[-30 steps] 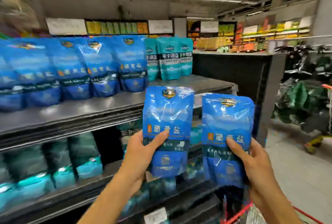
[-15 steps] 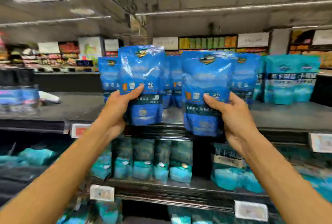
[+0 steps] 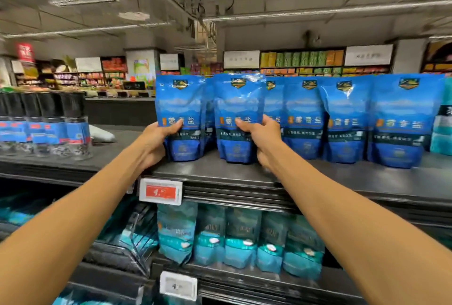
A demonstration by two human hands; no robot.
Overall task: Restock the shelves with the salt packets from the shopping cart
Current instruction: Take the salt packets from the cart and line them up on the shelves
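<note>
Two blue salt packets stand upright on the top shelf (image 3: 220,172), at the left end of a row of like blue packets (image 3: 347,119). My left hand (image 3: 156,141) grips the left packet (image 3: 182,104) at its lower left side, thumb across the front. My right hand (image 3: 263,137) grips the other packet (image 3: 238,106) at its lower right side. Both packets' bases touch the shelf. The shopping cart is out of view.
Dark-capped clear bottles (image 3: 46,124) with blue labels stand on the top shelf at the left, with a white bag (image 3: 101,133) behind them. Teal packets (image 3: 239,238) fill the shelf below. A red price tag (image 3: 160,191) hangs on the shelf edge. Other store shelves lie beyond.
Both hands have carried the packets forward and down from in front of the row onto the top shelf, where they now stand at the row's left end.
</note>
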